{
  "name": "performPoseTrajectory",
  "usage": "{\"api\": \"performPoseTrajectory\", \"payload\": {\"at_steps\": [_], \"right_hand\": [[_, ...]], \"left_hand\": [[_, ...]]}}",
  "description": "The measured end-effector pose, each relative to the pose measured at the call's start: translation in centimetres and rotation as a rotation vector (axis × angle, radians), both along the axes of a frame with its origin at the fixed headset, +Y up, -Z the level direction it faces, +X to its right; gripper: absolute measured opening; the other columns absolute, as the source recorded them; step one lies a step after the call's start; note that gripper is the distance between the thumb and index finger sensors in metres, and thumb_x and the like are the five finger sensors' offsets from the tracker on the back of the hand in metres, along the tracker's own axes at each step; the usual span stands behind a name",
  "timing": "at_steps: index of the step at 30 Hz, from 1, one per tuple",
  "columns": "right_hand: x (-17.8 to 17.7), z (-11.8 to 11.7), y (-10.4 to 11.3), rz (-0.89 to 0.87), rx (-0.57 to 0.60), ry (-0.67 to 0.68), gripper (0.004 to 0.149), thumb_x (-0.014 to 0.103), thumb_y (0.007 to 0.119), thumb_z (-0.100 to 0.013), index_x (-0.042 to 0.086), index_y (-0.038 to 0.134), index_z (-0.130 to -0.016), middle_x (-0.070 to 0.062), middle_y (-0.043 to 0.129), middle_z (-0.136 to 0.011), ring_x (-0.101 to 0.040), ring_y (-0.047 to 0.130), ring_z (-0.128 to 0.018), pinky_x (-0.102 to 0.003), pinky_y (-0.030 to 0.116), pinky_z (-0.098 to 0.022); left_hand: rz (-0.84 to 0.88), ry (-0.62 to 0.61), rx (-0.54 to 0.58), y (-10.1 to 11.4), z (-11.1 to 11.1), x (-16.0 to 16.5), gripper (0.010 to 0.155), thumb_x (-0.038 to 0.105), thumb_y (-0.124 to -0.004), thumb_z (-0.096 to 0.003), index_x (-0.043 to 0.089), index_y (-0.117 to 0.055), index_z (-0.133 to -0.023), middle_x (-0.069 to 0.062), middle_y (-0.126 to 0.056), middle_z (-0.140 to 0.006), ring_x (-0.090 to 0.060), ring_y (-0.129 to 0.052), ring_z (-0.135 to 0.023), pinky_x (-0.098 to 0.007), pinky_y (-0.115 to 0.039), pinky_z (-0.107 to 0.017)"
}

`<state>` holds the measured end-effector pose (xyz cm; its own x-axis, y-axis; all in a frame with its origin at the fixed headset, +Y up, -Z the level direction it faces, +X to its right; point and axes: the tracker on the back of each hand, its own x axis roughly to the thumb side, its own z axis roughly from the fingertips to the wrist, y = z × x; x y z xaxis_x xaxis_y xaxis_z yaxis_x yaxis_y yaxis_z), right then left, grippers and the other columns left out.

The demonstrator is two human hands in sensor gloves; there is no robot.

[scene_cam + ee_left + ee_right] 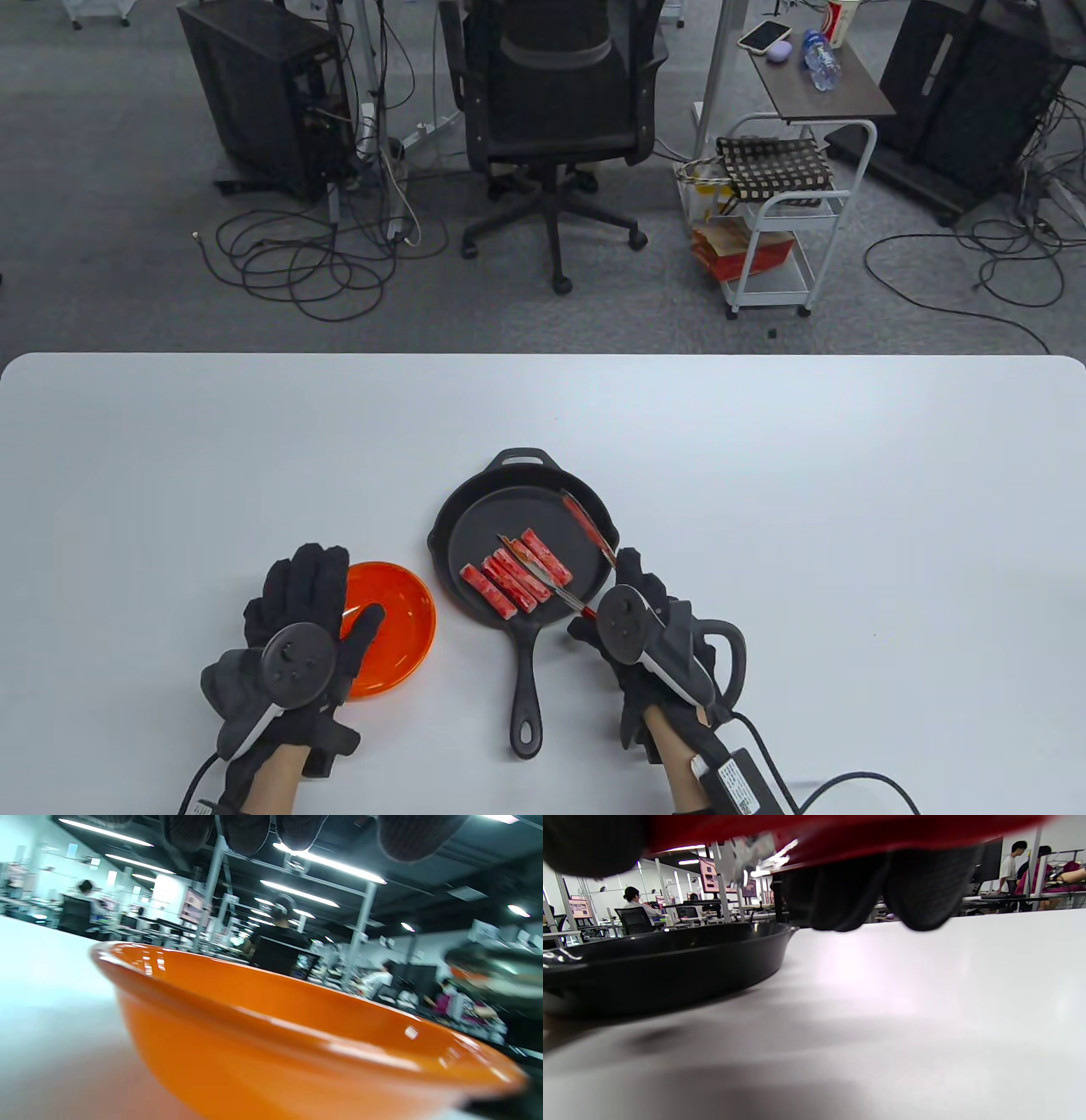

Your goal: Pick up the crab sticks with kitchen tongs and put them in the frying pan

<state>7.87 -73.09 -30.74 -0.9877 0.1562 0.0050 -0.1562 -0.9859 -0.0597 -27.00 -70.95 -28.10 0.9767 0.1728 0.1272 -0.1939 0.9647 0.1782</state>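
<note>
A black cast-iron frying pan (472, 519) sits mid-table with its handle toward me. Several red-and-white crab sticks (516, 577) lie side by side in it. My right hand (612, 590) grips the rear end of the red kitchen tongs (585, 519) at the pan's right rim. The tongs are spread, one arm lying over the crab sticks, the other near the right rim, and they hold nothing. In the right wrist view the pan (670, 963) is at left and the tongs (882, 832) are a red blur above my fingers (916, 887). My left hand (327, 594) rests flat on the orange bowl (399, 620).
The orange bowl (297, 1035) looks empty and stands left of the pan, close to the pan handle (526, 688). White tabletop stretches to the right and behind the pan. Past the far table edge stand an office chair (556, 102) and a white cart (780, 212).
</note>
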Motion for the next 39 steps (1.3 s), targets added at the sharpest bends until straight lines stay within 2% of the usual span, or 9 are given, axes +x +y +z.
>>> {"api": "performPoseTrajectory", "payload": {"at_steps": [5,10,14,17,21,26,35,39], "right_hand": [[-0.2,0.5,0.3,-0.002,0.012,0.004,0.095,0.065,0.074,-0.043,0.008,0.048,-0.115,-0.020,0.078,-0.098,-0.035,0.094,-0.072,-0.052,0.085,-0.048],[0.1,1.3,1.3,-0.036,0.036,-0.008,0.096,0.065,0.074,-0.043,0.007,0.047,-0.115,-0.020,0.078,-0.098,-0.035,0.094,-0.071,-0.050,0.086,-0.047],[1.5,2.0,2.2,-0.054,0.052,-0.039,0.096,0.065,0.073,-0.044,0.007,0.047,-0.115,-0.021,0.078,-0.098,-0.034,0.095,-0.069,-0.048,0.087,-0.043],[3.9,2.5,2.5,-0.014,0.068,-0.084,0.096,0.065,0.073,-0.044,0.006,0.046,-0.115,-0.021,0.078,-0.098,-0.033,0.095,-0.068,-0.046,0.088,-0.041],[8.0,2.6,1.4,0.000,0.034,-0.197,0.098,0.063,0.073,-0.045,0.003,0.041,-0.115,-0.024,0.075,-0.099,-0.035,0.094,-0.069,-0.047,0.087,-0.040],[11.4,2.3,-1.0,-0.044,-0.046,-0.313,0.096,0.056,0.074,-0.048,-0.001,0.035,-0.115,-0.029,0.070,-0.101,-0.037,0.091,-0.071,-0.046,0.087,-0.040],[12.2,1.2,-3.2,0.021,-0.177,-0.366,0.094,0.054,0.074,-0.049,0.001,0.034,-0.115,-0.029,0.066,-0.105,-0.038,0.088,-0.077,-0.046,0.086,-0.043],[12.1,1.0,-3.6,0.062,-0.193,-0.374,0.093,0.055,0.074,-0.049,0.002,0.036,-0.116,-0.027,0.066,-0.106,-0.038,0.087,-0.078,-0.046,0.086,-0.043]], "left_hand": [[-0.077,-0.048,-0.035,-0.4,0.0,1.1,0.085,0.076,-0.061,-0.0525,0.035,-0.034,-0.123,-0.008,-0.029,-0.130,-0.046,-0.034,-0.118,-0.075,-0.037,-0.073],[-0.069,-0.060,-0.052,-0.4,-0.1,1.2,0.086,0.077,-0.059,-0.0521,0.036,-0.033,-0.123,-0.008,-0.027,-0.130,-0.048,-0.032,-0.118,-0.076,-0.036,-0.073],[-0.069,-0.056,-0.056,-0.4,-0.1,1.1,0.086,0.077,-0.059,-0.0521,0.036,-0.032,-0.123,-0.008,-0.027,-0.130,-0.048,-0.032,-0.118,-0.076,-0.035,-0.072],[-0.058,-0.048,-0.047,-0.2,-0.1,1.0,0.086,0.077,-0.059,-0.0521,0.036,-0.032,-0.123,-0.008,-0.027,-0.130,-0.048,-0.032,-0.118,-0.076,-0.035,-0.072],[-0.047,-0.044,-0.042,-0.2,-0.1,0.9,0.086,0.077,-0.059,-0.0523,0.036,-0.032,-0.123,-0.008,-0.027,-0.130,-0.048,-0.032,-0.118,-0.076,-0.035,-0.072],[-0.042,-0.049,-0.046,-0.3,0.0,0.9,0.086,0.077,-0.060,-0.0525,0.035,-0.032,-0.123,-0.009,-0.027,-0.130,-0.049,-0.032,-0.117,-0.076,-0.036,-0.072],[-0.039,-0.044,-0.055,-0.3,-0.1,0.9,0.085,0.075,-0.060,-0.0529,0.034,-0.034,-0.123,-0.010,-0.029,-0.129,-0.049,-0.034,-0.116,-0.076,-0.037,-0.072],[-0.031,-0.041,-0.052,-0.2,0.0,0.7,0.085,0.075,-0.061,-0.0529,0.033,-0.034,-0.123,-0.010,-0.030,-0.129,-0.049,-0.034,-0.116,-0.076,-0.037,-0.072]]}}
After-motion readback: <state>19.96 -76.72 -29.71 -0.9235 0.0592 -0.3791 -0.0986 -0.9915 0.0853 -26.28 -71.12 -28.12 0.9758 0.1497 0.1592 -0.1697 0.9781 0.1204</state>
